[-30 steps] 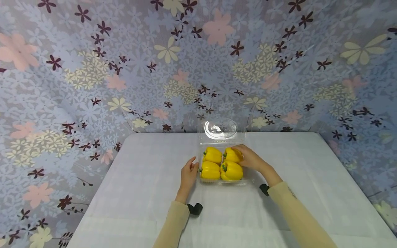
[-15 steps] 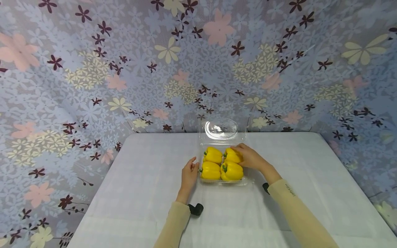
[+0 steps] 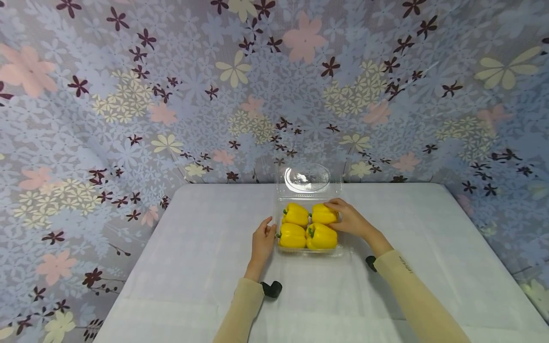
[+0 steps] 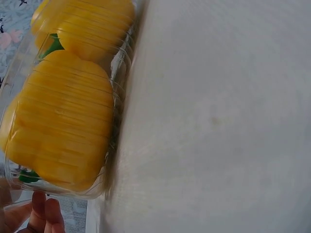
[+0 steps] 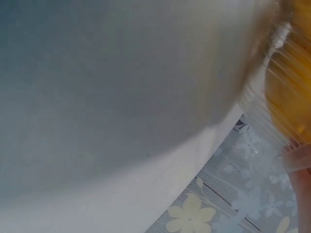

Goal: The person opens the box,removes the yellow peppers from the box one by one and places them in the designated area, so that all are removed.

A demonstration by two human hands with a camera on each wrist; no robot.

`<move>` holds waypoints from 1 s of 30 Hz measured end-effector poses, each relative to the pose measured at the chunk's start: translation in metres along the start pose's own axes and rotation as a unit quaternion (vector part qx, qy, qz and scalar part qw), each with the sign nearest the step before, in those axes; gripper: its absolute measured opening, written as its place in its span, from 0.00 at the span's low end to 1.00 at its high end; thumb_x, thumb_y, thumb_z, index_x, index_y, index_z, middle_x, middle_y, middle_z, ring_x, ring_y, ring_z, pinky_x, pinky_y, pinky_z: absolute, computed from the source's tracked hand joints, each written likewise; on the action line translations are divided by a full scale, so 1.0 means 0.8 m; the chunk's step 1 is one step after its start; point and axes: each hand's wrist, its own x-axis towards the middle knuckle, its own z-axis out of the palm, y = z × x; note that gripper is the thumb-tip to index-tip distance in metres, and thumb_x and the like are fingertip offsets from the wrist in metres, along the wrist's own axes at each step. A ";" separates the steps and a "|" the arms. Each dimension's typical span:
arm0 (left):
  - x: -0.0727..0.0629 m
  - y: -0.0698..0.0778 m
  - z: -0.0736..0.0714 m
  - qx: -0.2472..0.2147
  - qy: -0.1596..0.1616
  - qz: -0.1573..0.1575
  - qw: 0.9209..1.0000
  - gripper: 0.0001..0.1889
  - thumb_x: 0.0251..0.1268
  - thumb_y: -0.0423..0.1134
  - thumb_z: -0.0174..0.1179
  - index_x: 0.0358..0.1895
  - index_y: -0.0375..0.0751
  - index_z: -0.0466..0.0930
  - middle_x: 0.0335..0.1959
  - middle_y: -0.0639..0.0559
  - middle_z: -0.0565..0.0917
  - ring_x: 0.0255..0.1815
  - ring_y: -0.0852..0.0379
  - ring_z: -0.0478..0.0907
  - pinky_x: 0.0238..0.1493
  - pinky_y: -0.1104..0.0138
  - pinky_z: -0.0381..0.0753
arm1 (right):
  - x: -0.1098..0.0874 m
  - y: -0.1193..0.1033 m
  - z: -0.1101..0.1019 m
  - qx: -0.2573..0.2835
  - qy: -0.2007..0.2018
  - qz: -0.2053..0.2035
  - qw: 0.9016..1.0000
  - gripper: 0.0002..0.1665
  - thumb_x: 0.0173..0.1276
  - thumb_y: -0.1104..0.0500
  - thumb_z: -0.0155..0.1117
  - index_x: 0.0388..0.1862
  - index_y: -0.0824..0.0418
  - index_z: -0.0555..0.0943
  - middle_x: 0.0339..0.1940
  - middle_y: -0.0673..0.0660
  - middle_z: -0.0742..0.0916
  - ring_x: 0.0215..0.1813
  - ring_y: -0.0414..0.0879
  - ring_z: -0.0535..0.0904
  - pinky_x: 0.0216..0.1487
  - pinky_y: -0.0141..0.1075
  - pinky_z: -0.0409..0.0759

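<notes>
A clear plastic clamshell box (image 3: 332, 251) stands on the table with its lid (image 3: 305, 181) raised at the back. Several yellow bell peppers lie inside in two rows: back left (image 3: 295, 214), front left (image 3: 292, 236), front right (image 3: 321, 236) and back right (image 3: 322, 214). My right hand (image 3: 349, 219) holds the right end of the back-right pepper, fingers over its top and thumb low at its side. Beside the box's left wall is my left hand (image 3: 262, 240), its fingers loosely bent; in the left wrist view the fingertips (image 4: 53, 211) are close against the box corner.
A white cloth covers the table (image 3: 206, 238). Behind it hangs a flowered curtain (image 3: 193, 95), close to the raised lid. Black wrist cameras, left (image 3: 272, 289) and right (image 3: 371, 263), stick out from both wrists.
My right fingers have drawn back slightly to the right over the back-right pepper, showing more of its top. My left hand stays at the box's left side. The view has shifted slightly.
</notes>
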 end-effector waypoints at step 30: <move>-0.001 0.002 0.001 0.006 0.000 -0.019 1.000 0.20 0.71 0.38 0.53 0.62 0.35 0.73 0.30 0.46 0.78 0.23 0.63 0.67 0.25 0.75 0.69 | -0.071 0.019 -0.076 0.061 0.180 0.096 0.977 0.40 0.55 0.68 0.71 0.67 0.71 0.67 0.64 0.68 0.71 0.64 0.63 0.67 0.63 0.50 0.66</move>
